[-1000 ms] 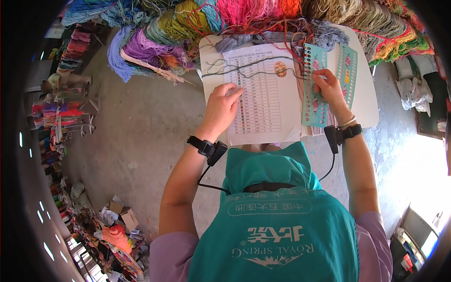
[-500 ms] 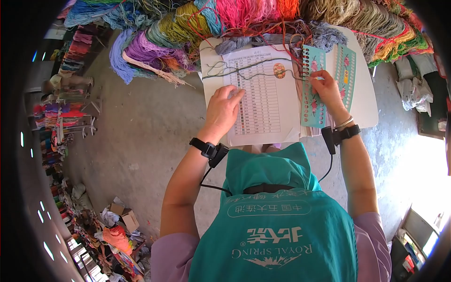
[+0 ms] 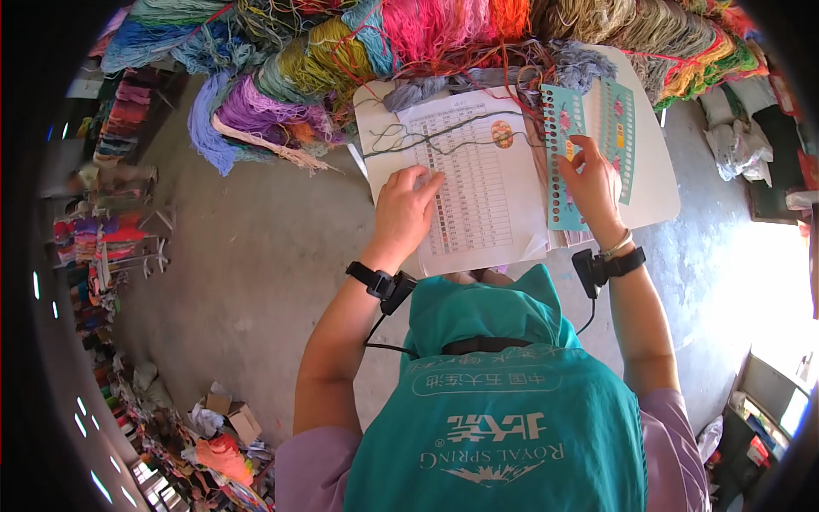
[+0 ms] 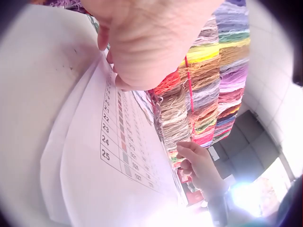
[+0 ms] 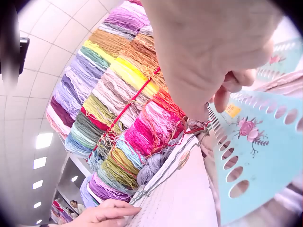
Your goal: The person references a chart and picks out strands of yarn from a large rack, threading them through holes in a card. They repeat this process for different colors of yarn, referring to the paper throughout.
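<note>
My left hand (image 3: 403, 209) rests on a printed chart sheet (image 3: 469, 192) of numbered rows, its fingertips beside the column of small colour squares. Over a teal floral card (image 3: 566, 205) punched with holes, my right hand (image 3: 595, 192) has its fingers bent. In the right wrist view those fingertips are close to an orange label (image 5: 232, 110) on the card. A dark grey-green thread (image 3: 461, 125) runs across the sheet toward the card's punched edge. I cannot tell whether the right fingers pinch a strand; the hand's underside covers part of them.
A second teal punched card (image 3: 627, 162) lies to the right on the white board (image 3: 657, 188). Bundles of coloured yarn (image 3: 435, 34) line the far edge. Grey yarn (image 3: 418, 90) overlaps the top of the sheet. Below is grey floor (image 3: 239, 256).
My right hand has shifted slightly down and right, and the orange label now shows beside its fingertips. The left hand stays on the sheet. The head view has shifted a little.
</note>
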{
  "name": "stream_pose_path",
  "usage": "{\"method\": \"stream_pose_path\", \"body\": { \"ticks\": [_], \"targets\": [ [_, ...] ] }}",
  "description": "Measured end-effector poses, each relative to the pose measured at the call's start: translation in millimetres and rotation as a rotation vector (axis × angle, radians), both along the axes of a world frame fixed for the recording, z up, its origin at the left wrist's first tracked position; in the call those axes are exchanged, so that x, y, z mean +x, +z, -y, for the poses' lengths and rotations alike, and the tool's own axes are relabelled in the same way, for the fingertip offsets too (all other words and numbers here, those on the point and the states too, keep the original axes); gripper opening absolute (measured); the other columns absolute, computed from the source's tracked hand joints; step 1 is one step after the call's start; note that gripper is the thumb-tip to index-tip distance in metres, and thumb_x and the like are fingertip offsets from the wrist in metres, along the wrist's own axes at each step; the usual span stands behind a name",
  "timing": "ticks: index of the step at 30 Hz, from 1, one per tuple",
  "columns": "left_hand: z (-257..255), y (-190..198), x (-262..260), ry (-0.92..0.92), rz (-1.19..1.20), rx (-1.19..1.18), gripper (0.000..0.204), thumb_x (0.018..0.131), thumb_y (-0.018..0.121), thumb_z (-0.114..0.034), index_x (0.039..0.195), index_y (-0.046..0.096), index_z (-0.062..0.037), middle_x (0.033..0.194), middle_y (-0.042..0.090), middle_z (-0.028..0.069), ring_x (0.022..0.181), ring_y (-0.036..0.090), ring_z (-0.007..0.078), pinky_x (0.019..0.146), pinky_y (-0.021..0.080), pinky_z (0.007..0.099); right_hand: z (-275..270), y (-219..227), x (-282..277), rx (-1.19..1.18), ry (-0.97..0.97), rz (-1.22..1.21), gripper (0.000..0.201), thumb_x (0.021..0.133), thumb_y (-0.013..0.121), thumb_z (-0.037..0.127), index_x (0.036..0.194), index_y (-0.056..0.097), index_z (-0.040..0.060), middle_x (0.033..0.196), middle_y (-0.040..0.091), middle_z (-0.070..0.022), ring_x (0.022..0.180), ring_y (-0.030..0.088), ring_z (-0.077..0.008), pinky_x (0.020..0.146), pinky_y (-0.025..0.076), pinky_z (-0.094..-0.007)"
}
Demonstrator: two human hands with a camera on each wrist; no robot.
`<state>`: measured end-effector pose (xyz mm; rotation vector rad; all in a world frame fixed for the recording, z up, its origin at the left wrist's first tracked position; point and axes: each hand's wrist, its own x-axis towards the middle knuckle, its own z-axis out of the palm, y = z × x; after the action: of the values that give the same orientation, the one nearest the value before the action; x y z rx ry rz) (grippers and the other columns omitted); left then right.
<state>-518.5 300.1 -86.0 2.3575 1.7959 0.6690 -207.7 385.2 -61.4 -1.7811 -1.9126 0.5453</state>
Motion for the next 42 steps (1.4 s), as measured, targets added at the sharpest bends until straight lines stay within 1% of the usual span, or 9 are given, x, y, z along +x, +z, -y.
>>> {"method": "stream_pose_path", "body": {
  "ticks": [4,7,17,20,26,33,38,41,42],
  "targets": [
    [-3,-3,-12,-0.014,0.017,0.007,0.043,0.08,0.066,-0.001,0.12,0.07,-0.0144,0.115,0.059,0.0088,0.107,0.057,0.0298,0.09,0.049,0.0404,15,-6,-15,0.127,-0.132,0.241,0.068,0.079,0.075,0.038,0.135,0.05,0.0078,0.12,0.06,-0.0166,0.106,0.06,-0.0355,0.087,0.05,-0.0464],
    [-8,-7,-17,-0.03,0.037,0.016,0.042,0.079,0.067,-0.001,0.12,0.07,-0.0142,0.115,0.059,0.0084,0.107,0.057,0.0295,0.09,0.049,0.0404,18,-10,-28,0.11,-0.135,0.36,0.079,0.078,0.076,0.04,0.142,0.044,0.0084,0.127,0.055,-0.0202,0.117,0.052,-0.0416,0.095,0.047,-0.0508],
    [-23,-15,-42,-0.05,0.236,-0.006,0.051,0.076,0.076,-0.007,0.125,0.062,-0.0071,0.119,0.058,0.0124,0.112,0.053,0.0332,0.095,0.044,0.043,0,-10,-53,0.019,-0.171,0.303,0.083,0.074,0.074,0.036,0.142,0.042,0.001,0.128,0.055,-0.0253,0.12,0.048,-0.045,0.103,0.041,-0.0499],
    [-14,-15,-39,0.131,0.222,0.059,0.067,0.074,0.082,-0.014,0.132,0.053,-0.003,0.124,0.055,0.0172,0.117,0.049,0.0368,0.099,0.04,0.0464,-1,-11,-43,0.103,-0.172,0.224,0.083,0.072,0.074,0.034,0.142,0.042,0.0012,0.127,0.055,-0.0257,0.12,0.048,-0.0445,0.106,0.038,-0.0494],
    [-11,-6,-30,0.247,0.12,-0.112,0.084,0.07,0.087,-0.019,0.139,0.045,0.0017,0.129,0.053,0.02,0.12,0.046,0.0386,0.101,0.038,0.0478,15,21,-29,0.162,-0.185,0.156,0.084,0.07,0.076,0.031,0.142,0.044,0.0044,0.129,0.054,-0.0251,0.121,0.047,-0.0414,0.105,0.04,-0.0488],
    [-14,-8,58,0.265,0.252,-0.113,0.086,0.07,0.085,-0.013,0.142,0.04,0.0018,0.124,0.055,0.0237,0.114,0.051,0.0424,0.096,0.043,0.0489,28,73,89,0.314,-0.073,0.111,0.083,0.067,0.079,0.026,0.142,0.046,0.0077,0.133,0.051,-0.0199,0.12,0.047,-0.0393,0.102,0.043,-0.0484],
    [15,-14,29,0.407,0.141,-0.064,0.069,0.075,0.08,-0.009,0.135,0.047,0.0031,0.118,0.057,0.0231,0.113,0.052,0.0415,0.096,0.042,0.049,27,50,116,0.17,0.12,0.047,0.084,0.069,0.082,0.034,0.141,0.047,0.0087,0.135,0.05,-0.0181,0.124,0.046,-0.0378,0.104,0.04,-0.0504],
    [48,6,104,0.519,-0.048,0.188,0.041,0.084,0.075,-0.011,0.118,0.058,0.0028,0.105,0.062,0.0175,0.099,0.059,0.0293,0.086,0.048,0.0419,25,37,213,0.116,0.16,0.072,0.082,0.073,0.081,0.04,0.141,0.048,0.0094,0.136,0.05,-0.0173,0.128,0.044,-0.0368,0.103,0.039,-0.0516],
    [56,13,137,0.565,0.148,0.122,0.031,0.087,0.072,-0.012,0.112,0.06,0.0023,0.098,0.063,0.0145,0.09,0.06,0.0246,0.079,0.048,0.0386,16,33,254,0.147,0.104,0.092,0.077,0.075,0.079,0.041,0.139,0.05,0.0098,0.138,0.049,-0.017,0.132,0.042,-0.0358,0.103,0.039,-0.0527]
  ]
}}
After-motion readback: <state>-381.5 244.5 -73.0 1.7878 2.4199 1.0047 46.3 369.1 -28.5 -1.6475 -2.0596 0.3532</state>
